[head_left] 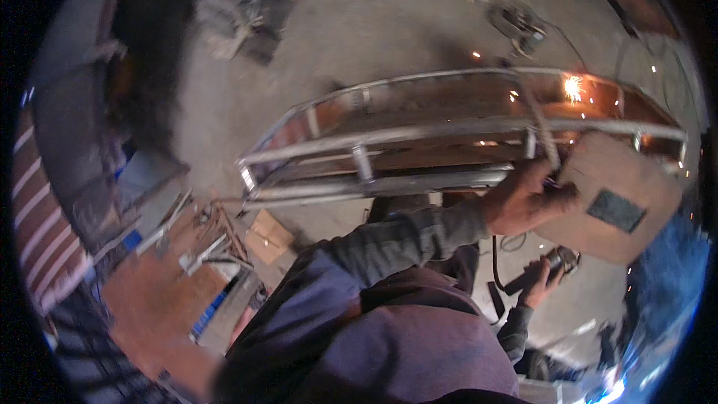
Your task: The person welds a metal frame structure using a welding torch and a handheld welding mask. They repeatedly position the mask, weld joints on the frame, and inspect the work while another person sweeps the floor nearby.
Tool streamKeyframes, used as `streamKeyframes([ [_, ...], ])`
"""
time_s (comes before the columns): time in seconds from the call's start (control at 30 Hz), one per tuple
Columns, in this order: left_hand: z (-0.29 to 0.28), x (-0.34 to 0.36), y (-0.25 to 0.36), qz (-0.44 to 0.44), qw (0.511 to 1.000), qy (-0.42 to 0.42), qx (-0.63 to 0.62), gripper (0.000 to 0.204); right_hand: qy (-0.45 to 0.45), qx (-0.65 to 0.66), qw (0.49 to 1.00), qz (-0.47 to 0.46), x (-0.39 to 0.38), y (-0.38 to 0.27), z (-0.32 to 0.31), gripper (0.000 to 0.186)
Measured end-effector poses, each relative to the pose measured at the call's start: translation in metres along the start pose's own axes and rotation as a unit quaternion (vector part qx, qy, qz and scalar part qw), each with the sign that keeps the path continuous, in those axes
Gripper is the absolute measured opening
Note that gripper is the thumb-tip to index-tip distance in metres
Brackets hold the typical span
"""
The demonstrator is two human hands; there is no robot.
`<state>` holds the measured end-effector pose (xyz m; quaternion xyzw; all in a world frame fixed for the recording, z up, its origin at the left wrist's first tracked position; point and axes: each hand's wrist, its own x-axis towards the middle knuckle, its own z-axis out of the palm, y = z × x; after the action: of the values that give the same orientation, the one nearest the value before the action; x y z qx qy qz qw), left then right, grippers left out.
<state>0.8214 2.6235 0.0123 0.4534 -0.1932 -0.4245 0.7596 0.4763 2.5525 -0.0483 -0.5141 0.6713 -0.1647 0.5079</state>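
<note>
My left hand [523,198] is closed at the left edge of a welding hand shield [651,179], a tan board with a dark rectangular window. The shield's grip is hidden behind the fingers. Lower down, my right hand [540,284] wraps round what looks like an angle grinder [561,258], with a dark body and metallic head; its disc cannot be made out. A black cord [495,269] hangs close by. Beyond my left hand lies a long frame of welded metal tubes [419,133]. A brownish rod or cable [540,120] rises beside that hand, across the frame.
Sparks [572,88] glow at the frame's far right. Bright blue welding light [615,389] and smoke show at the lower right. Metal offcuts [217,251] lie on a reddish-brown board [142,292] at left, near a piece of cardboard [268,236]. A coiled cable heap [516,22] sits on the far floor.
</note>
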Motion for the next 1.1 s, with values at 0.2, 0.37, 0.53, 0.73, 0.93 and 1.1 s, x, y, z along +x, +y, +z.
streamKeyframes([
  [0.2,-0.009,-0.059,0.01,0.058,0.995,-0.042,0.07,0.056,0.01,0.039,0.998,0.038,0.022,0.02,-0.011,0.06],
  [0.37,0.002,-0.117,0.014,0.051,0.995,-0.003,0.082,0.051,-0.03,0.053,0.997,0.051,0.084,0.057,-0.045,0.057],
  [0.53,0.029,-0.189,0.041,0.064,0.988,0.053,0.127,0.048,-0.05,-0.031,0.998,0.002,0.097,0.06,-0.054,0.063],
  [0.73,0.041,-0.256,0.041,0.107,0.981,0.106,0.12,0.044,-0.08,-0.053,0.993,-0.066,0.081,0.059,-0.057,0.064],
  [0.93,0.047,-0.33,0.046,0.142,0.978,0.145,0.052,0.046,-0.111,-0.063,0.985,-0.119,0.049,0.051,-0.073,0.065],
  [1.1,0.051,-0.38,0.036,0.218,0.959,0.181,0.002,0.046,-0.122,-0.035,0.979,-0.157,0.019,0.047,-0.103,0.066],
])
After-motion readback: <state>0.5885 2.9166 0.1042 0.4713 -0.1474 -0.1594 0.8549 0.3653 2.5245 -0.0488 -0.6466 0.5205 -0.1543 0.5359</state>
